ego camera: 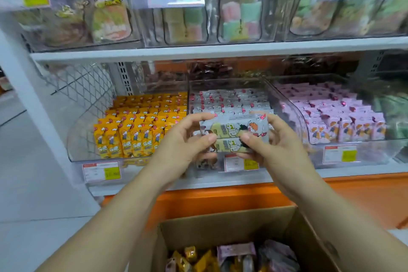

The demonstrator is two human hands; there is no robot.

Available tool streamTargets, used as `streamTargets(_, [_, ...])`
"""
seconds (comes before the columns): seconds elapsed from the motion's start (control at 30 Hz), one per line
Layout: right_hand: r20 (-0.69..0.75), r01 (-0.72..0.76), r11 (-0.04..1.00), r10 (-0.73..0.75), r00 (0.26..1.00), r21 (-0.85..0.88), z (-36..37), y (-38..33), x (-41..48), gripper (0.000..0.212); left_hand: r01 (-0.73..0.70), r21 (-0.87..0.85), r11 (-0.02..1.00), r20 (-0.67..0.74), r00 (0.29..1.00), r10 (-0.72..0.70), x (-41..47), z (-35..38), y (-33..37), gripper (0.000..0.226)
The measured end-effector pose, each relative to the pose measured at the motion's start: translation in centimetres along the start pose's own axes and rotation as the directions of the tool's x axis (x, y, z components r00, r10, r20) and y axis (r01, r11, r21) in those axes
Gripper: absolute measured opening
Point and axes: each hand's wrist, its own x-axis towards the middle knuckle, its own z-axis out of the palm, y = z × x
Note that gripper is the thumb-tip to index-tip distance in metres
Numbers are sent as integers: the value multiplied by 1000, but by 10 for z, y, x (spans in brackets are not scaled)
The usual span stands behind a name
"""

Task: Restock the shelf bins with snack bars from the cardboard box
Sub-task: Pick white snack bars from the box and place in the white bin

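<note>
Grey-white wrappers mark the load: a small stack of snack bars [234, 132], at least two, one above the other, held in the air just in front of the middle bin [287, 108], which already holds rows of the same grey-white bars. The left hand [187, 146] grips the stack's left end, thumb in front and fingers curled behind. The right hand [276, 146] grips the right end the same way, so both hands are closed round the stack.

The stack's long axis runs left to right across the view, one end toward each hand. The printed faces look up and back toward the person.

The step in hand looks like placing — the bars are out of the cardboard box [220, 227] below, which still holds mixed packets, and not yet in a bin. The next move probably calls for carrying the stack forward over the bin's clear front wall and setting it down in line with the rows there, not in the bin of yellow bars [136, 126] or pink bars [331, 117] on either side.
</note>
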Motion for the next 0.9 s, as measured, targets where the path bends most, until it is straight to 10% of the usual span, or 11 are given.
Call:
streamTargets(0.17, [191, 270, 734, -191, 963, -624, 0, -23, 36, 31, -156, 399, 903, -124, 967, 222, 7, -34, -9, 36])
streamTargets(0.37, [476, 444, 205, 145, 867, -872, 34, -18, 81, 32, -141, 621, 771, -14, 981, 192, 15, -51, -32, 37])
streamTargets(0.7, [450, 437, 121, 355, 819, -891, 53, 33, 103, 36, -143, 625, 768, 37, 987, 154, 8, -55, -37, 39])
streamTargets(0.9, [366, 317, 303, 119, 923, -899, 47, 26, 88, 42, -137, 622, 771, 39, 989, 145, 5, -55, -37, 38])
